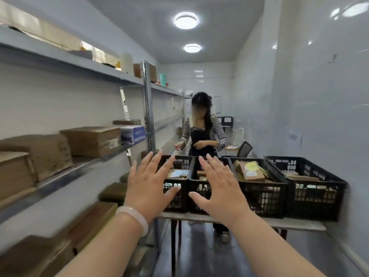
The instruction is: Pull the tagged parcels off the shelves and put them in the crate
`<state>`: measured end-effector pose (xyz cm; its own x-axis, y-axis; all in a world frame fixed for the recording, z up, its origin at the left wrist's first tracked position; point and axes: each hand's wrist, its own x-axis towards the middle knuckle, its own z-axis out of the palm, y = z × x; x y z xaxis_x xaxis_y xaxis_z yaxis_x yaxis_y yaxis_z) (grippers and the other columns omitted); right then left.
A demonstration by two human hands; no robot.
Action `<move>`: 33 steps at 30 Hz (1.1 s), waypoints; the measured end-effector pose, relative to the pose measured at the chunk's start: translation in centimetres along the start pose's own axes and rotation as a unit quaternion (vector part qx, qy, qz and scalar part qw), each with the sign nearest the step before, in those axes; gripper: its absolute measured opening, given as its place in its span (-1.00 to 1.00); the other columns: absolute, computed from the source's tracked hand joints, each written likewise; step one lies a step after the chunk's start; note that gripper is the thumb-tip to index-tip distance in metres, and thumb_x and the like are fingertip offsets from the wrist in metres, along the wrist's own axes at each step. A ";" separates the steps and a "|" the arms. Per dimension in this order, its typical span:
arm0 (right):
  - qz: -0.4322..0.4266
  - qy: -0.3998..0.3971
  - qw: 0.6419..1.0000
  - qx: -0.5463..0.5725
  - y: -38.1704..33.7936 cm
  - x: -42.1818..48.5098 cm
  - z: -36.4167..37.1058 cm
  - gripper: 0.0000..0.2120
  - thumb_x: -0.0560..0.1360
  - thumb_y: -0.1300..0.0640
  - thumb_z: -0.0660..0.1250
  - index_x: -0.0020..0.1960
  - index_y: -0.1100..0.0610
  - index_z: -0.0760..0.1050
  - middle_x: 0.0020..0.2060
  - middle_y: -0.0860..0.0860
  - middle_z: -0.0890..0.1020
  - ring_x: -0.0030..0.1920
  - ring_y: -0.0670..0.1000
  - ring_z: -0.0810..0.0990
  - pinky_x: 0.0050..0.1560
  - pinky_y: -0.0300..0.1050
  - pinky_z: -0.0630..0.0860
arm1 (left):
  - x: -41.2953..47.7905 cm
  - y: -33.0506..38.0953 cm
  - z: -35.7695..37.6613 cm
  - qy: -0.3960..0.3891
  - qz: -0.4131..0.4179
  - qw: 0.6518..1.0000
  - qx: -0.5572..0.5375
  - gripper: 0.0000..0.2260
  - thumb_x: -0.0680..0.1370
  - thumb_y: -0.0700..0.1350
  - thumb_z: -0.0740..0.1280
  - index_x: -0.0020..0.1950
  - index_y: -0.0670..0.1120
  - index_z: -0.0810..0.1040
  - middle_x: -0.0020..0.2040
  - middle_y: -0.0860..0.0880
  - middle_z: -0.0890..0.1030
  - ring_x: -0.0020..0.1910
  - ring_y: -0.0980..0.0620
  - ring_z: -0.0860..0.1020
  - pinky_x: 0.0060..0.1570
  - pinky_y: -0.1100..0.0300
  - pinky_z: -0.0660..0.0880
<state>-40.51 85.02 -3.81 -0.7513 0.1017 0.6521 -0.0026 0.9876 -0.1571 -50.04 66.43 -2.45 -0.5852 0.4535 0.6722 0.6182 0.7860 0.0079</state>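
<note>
— Over on the left, the shelves (pixel 79 164) run away from the camera, and that's where the parcels (pixel 91 140) sit: brown boxes on the middle shelf, more on the lower ones.

— And the hands?

— Both raised in front, palms forward, fingers spread wide, holding nothing. The left hand (pixel 149 182), with a pale bangle (pixel 132 218) at the wrist, is the nearer one to the shelves. The right hand (pixel 217 186) is just beside it, toward the crates (pixel 279 188).

— So which way does the next reach go?

— Leftward, I'd judge. The boxes lie to the left of both hands, their long sides roughly along the shelf edge, so the left hand would likely lead. Tags are too blurred to make out, so I can't tell which box is wanted.

— And the drop-off?

— Straight ahead: four black crates in a row on a table (pixel 299 224), behind the hands, already with some parcels inside. Which crate is meant, I can't say.

— Anything in the way?

— Another person (pixel 201 136) in a striped top stands beyond the crates, well clear of the shelf reach.
</note>
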 end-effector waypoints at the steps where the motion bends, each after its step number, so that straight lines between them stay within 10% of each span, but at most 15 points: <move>1: -0.008 0.010 1.000 0.026 -1.7 1.4 1.0 -0.13 0.38 -0.43 0.05 0.57 -0.14 -0.13 0.57 -0.10 -0.03 0.55 -0.12 -0.16 0.54 0.03 -0.11 | -0.1 -2.1 -0.9 0.008 -0.013 1.000 0.013 -0.26 0.50 0.36 0.18 0.55 0.27 -0.13 0.61 0.07 -0.04 0.58 0.00 -0.11 0.52 -0.14 -0.14; 19: -0.303 0.019 0.891 0.339 -28.6 11.8 9.3 -0.22 0.47 -0.17 0.30 0.53 -0.26 -0.08 0.49 -0.28 0.03 0.44 -0.35 -0.23 0.45 -0.16 -0.09 | -9.4 -17.1 -16.2 0.085 -0.224 0.926 0.293 -0.40 0.52 0.18 0.27 0.54 0.19 0.19 0.58 -0.01 0.19 0.56 -0.07 0.13 0.49 -0.18 0.06; 33: -0.423 -0.088 0.798 0.420 -33.7 8.0 11.9 -0.28 0.53 -0.16 0.25 0.54 -0.25 -0.09 0.54 -0.22 0.00 0.47 -0.26 -0.12 0.42 -0.18 -0.06 | -16.8 -16.9 -17.9 0.071 -0.455 0.826 0.325 -0.39 0.57 0.21 0.21 0.57 0.23 0.05 0.61 0.07 0.05 0.57 0.04 0.02 0.51 0.05 0.02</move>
<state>-54.28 51.18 -2.11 -0.3265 -0.6513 0.6850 -0.9442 0.2578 -0.2050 -41.27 38.04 -0.63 -0.5556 -0.4674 0.6877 -0.4832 0.8546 0.1904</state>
